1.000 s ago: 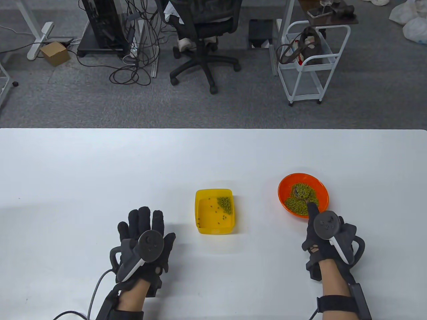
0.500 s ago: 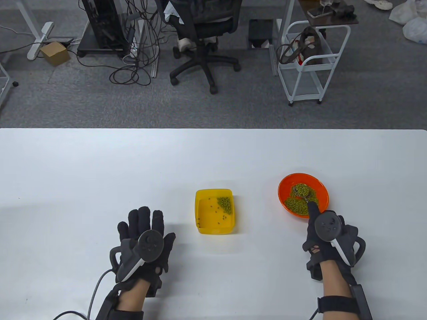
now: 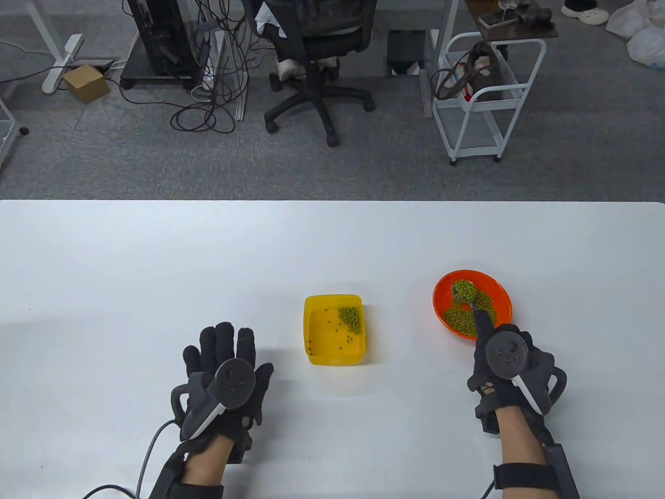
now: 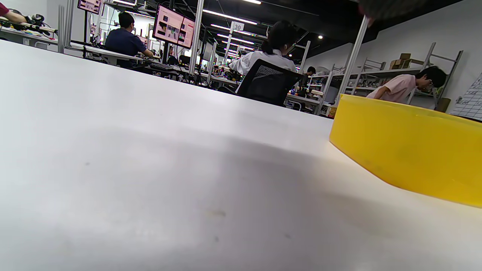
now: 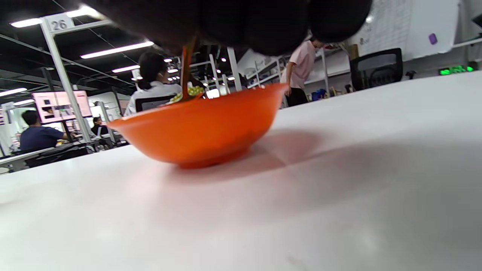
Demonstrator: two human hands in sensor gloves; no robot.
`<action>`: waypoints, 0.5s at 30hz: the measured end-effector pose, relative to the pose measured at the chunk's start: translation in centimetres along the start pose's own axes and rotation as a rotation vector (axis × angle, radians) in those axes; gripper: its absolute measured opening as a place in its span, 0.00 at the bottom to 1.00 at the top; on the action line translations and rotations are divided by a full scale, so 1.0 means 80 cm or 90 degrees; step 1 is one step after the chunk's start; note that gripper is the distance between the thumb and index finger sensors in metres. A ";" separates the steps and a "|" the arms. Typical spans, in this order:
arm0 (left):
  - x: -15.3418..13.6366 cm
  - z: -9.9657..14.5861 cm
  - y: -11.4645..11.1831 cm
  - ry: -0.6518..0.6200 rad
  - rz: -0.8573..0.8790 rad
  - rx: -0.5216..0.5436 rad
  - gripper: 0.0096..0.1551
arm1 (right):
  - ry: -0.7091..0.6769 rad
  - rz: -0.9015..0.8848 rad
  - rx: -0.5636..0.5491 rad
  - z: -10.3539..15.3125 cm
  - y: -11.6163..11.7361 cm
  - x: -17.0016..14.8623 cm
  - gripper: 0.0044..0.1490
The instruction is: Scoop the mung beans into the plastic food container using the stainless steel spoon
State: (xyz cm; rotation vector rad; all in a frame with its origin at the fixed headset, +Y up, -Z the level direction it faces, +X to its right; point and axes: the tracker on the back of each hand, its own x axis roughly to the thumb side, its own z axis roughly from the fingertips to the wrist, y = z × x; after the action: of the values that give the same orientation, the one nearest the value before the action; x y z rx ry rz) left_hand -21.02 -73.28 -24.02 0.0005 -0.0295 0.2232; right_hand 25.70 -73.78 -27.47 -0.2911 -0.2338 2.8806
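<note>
the mung beans (image 3: 470, 312) lie mostly in the orange bowl (image 3: 501, 299) on the right of the white table (image 3: 156, 260), with a heap of them riding in the spoon (image 3: 462, 290) that is raised over the bowl's far side, and a smaller pile sits in the far right corner of the yellow container (image 3: 317, 325) just left of the bowl. the right hand (image 3: 506, 364) grips the spoon's handle at the bowl's near edge, fingers curled round it. the left hand (image 3: 226, 374) rests flat on the table with fingers spread, holding nothing, to the near left of the container.
</note>
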 end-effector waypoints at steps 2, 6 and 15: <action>0.000 0.000 0.000 0.000 0.000 0.000 0.46 | -0.020 0.002 -0.009 0.002 -0.003 0.009 0.29; 0.000 0.000 0.000 0.000 0.000 0.000 0.46 | -0.055 -0.004 -0.023 0.007 -0.009 0.029 0.29; 0.001 0.000 0.000 -0.001 -0.002 0.000 0.46 | -0.164 -0.049 -0.021 0.036 -0.012 0.107 0.29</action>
State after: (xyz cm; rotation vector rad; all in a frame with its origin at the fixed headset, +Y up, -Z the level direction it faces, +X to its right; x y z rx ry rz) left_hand -20.98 -73.26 -24.04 0.0003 -0.0311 0.2206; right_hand 17.14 -71.11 -25.99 0.0842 -0.3293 2.8339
